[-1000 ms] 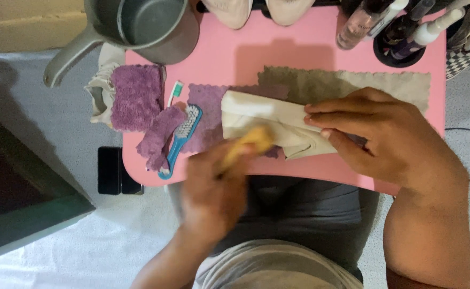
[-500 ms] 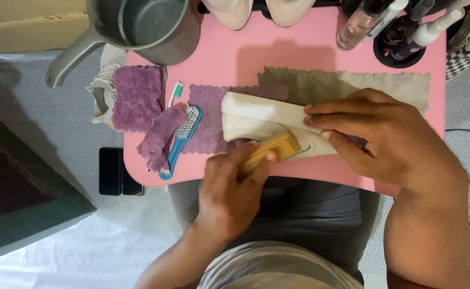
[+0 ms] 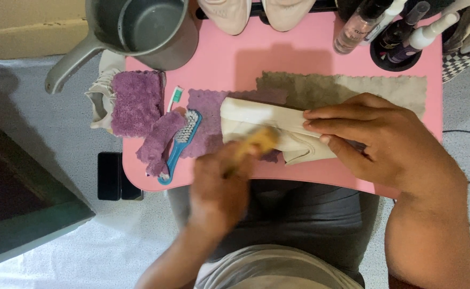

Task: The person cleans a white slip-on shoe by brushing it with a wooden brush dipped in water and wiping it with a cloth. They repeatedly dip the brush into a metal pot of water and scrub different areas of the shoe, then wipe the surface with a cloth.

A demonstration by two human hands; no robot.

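Our left hand (image 3: 219, 184) sits low and near us, left of centre, blurred, its fingers curled into a closed grip with the knuckles pointing away from us. Its forearm runs down and slightly left toward the near edge. Our right hand (image 3: 384, 142) lies further right, palm down, its fingers (image 3: 331, 115) stretched out flat and pointing left, held close together, the thumb tucked beneath. The right wrist bends, and its thick forearm drops straight toward us at the right.
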